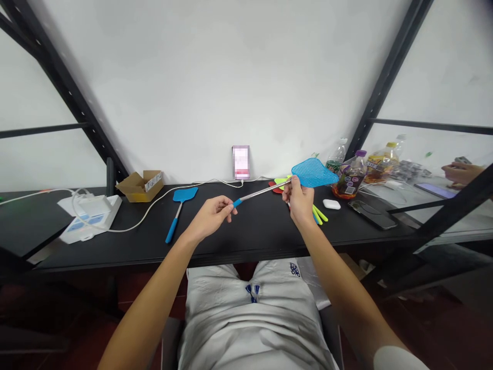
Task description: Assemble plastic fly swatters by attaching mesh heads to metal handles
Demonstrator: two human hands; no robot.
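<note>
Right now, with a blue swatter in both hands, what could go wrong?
The held swatter seems to have its head near the purple-capped bottle, so swinging right might knock it over. A careless sweep could also snag the white cable plugged into the upright phone, perhaps toppling it.

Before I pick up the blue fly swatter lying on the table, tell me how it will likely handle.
The blue fly swatter is probably light for its size, given its slim shaft and thin head. The shaft looks metallic, so likely stiff, while the head may flex. Lying flat, it would probably slide rather than roll.
</note>
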